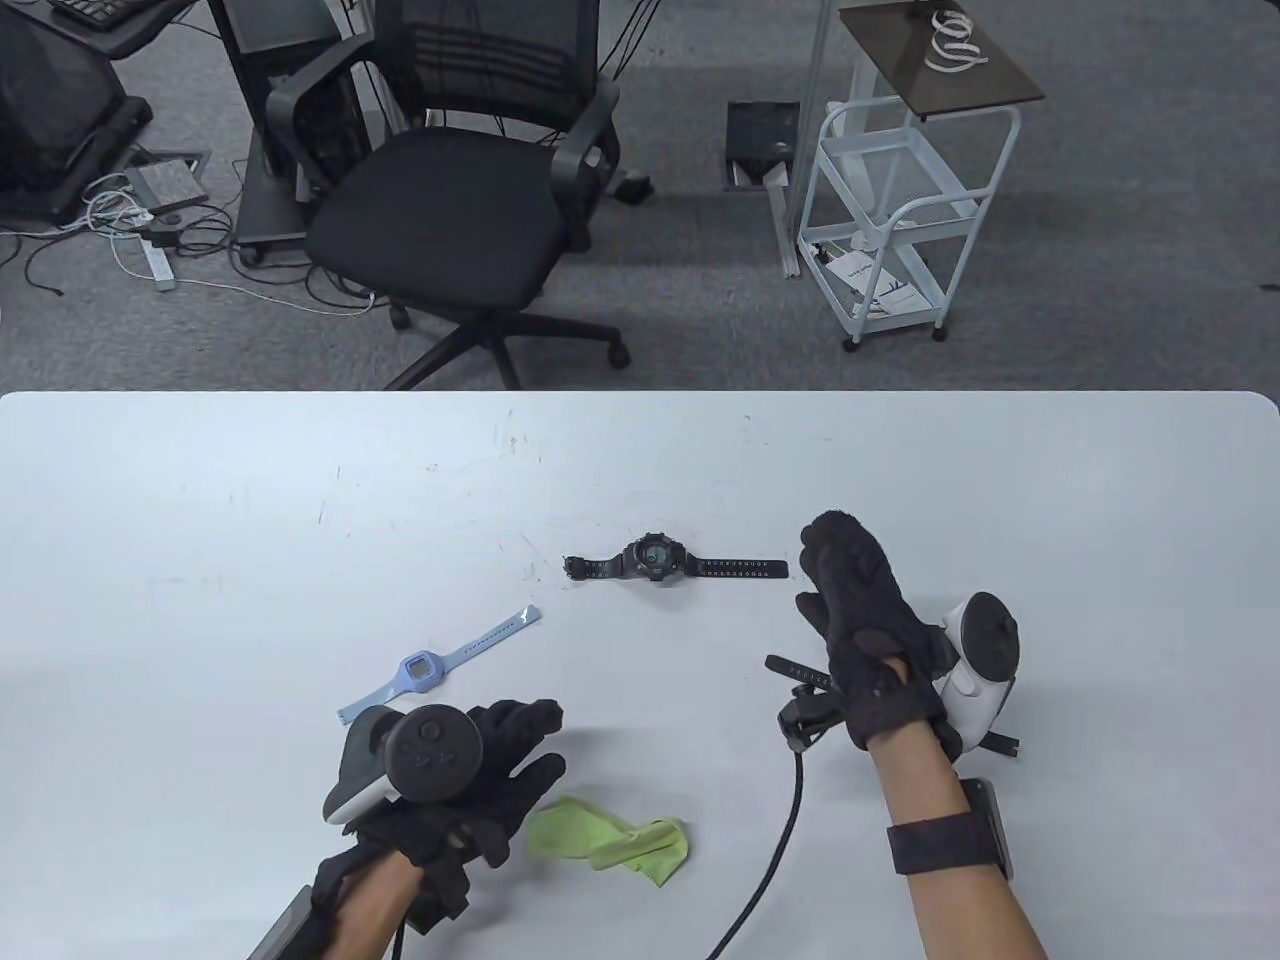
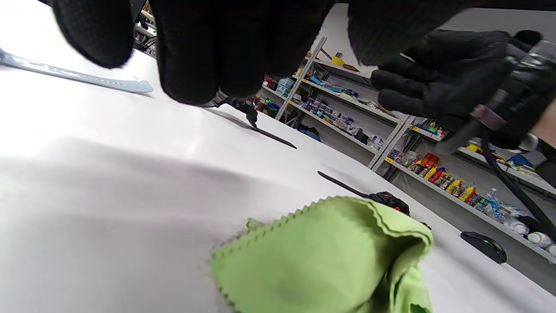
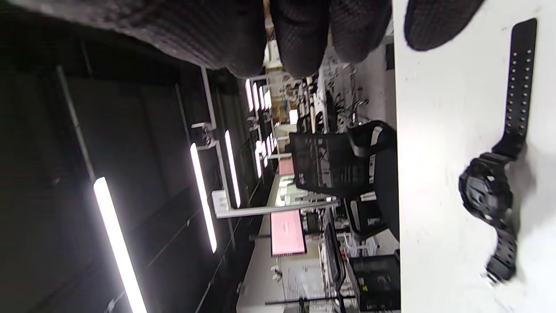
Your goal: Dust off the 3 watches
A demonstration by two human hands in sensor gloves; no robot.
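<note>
Green cloth point(image 1: 610, 835) just beside left grip point(image 1: 470, 780), untouched

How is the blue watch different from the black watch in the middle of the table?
The blue watch has a square face and a thin, pale strap; the black watch has a chunkier, rounder case and a dark strap with rows of holes. The blue watch lies slanted near the left hand; the black watch lies straight across, farther back. Both lie unbuckled on the white table, untouched.

black watch point(image 1: 655, 560) flat mid-table, blue watch point(image 1: 420, 668) left, third seemingly under right hand.
</note>
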